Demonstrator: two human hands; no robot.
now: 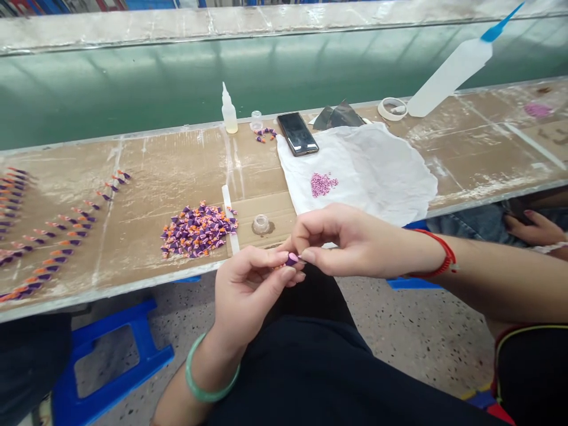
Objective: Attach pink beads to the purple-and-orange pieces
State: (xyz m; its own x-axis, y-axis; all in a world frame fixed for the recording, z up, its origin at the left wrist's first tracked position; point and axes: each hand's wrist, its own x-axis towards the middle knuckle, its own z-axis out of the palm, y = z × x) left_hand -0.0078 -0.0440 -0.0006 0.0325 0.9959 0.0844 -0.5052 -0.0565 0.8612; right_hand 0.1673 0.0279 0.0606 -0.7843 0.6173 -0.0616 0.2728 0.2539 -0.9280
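Observation:
My left hand (pixel 251 287) pinches a small purple figure (pixel 291 259) with a pink end between thumb and fingers, above my lap at the table's front edge. My right hand (pixel 355 239) comes in from the right, thumb and forefinger pinched together right at the pink end. Something thin and dark seems to be in that pinch, too small to name. Left of my hands lies a heap of small purple and orange figures (pixel 197 231). Near them stand a small clear pot (pixel 261 223) and a flat white stick (pixel 231 219).
Small pink pieces (pixel 323 184) lie on a white cloth (pixel 381 171), beside a phone (pixel 297 134). Behind are a dropper bottle (pixel 229 112), a tape roll (pixel 392 109) and a leaning large bottle (pixel 452 77). Rows of figures (pixel 53 260) lie left. A co-worker's hand (pixel 535 228) shows right.

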